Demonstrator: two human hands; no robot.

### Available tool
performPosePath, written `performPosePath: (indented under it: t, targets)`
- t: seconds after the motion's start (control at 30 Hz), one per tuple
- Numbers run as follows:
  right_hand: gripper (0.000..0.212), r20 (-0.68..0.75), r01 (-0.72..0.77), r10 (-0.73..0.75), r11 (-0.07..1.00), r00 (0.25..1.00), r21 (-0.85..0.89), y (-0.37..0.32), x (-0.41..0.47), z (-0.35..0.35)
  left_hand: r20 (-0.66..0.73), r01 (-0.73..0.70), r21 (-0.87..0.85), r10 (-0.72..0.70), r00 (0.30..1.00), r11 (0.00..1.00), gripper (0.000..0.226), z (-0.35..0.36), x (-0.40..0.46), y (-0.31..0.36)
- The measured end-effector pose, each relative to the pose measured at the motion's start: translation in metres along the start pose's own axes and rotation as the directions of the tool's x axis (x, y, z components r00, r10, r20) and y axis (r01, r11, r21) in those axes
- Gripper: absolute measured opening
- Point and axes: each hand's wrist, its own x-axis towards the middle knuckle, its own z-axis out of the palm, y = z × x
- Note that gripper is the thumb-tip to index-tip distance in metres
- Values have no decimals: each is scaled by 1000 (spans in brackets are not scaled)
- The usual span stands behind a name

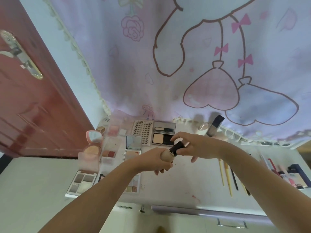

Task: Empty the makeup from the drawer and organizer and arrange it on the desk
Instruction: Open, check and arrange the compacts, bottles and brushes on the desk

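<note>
Beige bottle [167,156] gripped mid-desk [193,182], both hands

hands: two, a left hand [155,158] and a right hand [193,145], both on one bottle [170,153]
palettes: about seven lying open at the left of the desk [193,187], among them a near grey palette [82,182]; some overlap, so the count is rough
lash card: one [143,132], far
powder compact: one open [163,135], far
round compacts: two at far left, one pink [94,136]
brushes: about five [229,179], right
tall dark bottle: one [215,126], far
lipsticks: several at the right edge [286,174], too crowded to count
drawer handle: one [232,223], near
</note>
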Motion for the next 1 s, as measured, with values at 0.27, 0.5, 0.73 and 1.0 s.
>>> performPosePath:
  t: [0.27,0.5,0.73,1.0]
  targets:
    - [18,-6,-68,67,989,998,-132,-16,0,16,60,-1,101,-6,998,995,13,-4,-16,-7]
    - [14,-38,-84,83,996,996,-26,2,-23,9,290,157,-10,-148,946,987,16,-25,-40,-43]
    - [27,-89,-45,260,469,961,882,50,-16,39,-61,77,-399,-110,992,914,25,-4,-36,-68]
    - [24,5,-26,196,108,981,994,73,47,89,-460,-25,-403,-179,870,915,27,25,10,-72]
